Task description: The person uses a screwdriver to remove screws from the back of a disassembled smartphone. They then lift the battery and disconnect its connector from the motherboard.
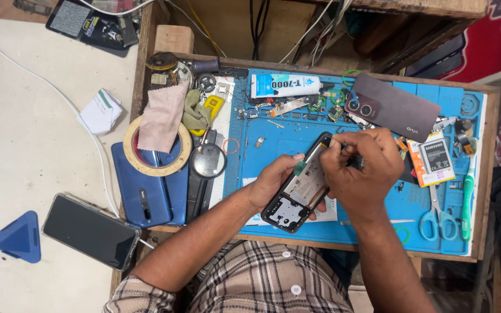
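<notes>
**A:** What are your hands doing?

**B:** Your left hand (273,182) holds the open phone (301,184) from below, fingers curled around its edge. The phone is tilted, just above the blue mat (372,211) on the tabletop.

**A:** And the right hand (359,168)?

**B:** Its fingers are pinched shut at the top end of the phone. You may be gripping a small tool, but I cannot tell; the hand hides it.

**A:** How do you do this well?

**B:** I think you should hold the phone still with the left hand and press softly. Move slowly, so nothing inside bends or snaps.

**A:** What lies farther away?

**B:** Scissors (436,217) sit on the right. A battery (431,157) lies just past your right hand. A magnifier (207,160) and a tape roll (156,148) sit to the left. At the back are a back cover (392,107) and a glue tube (285,86).
</notes>
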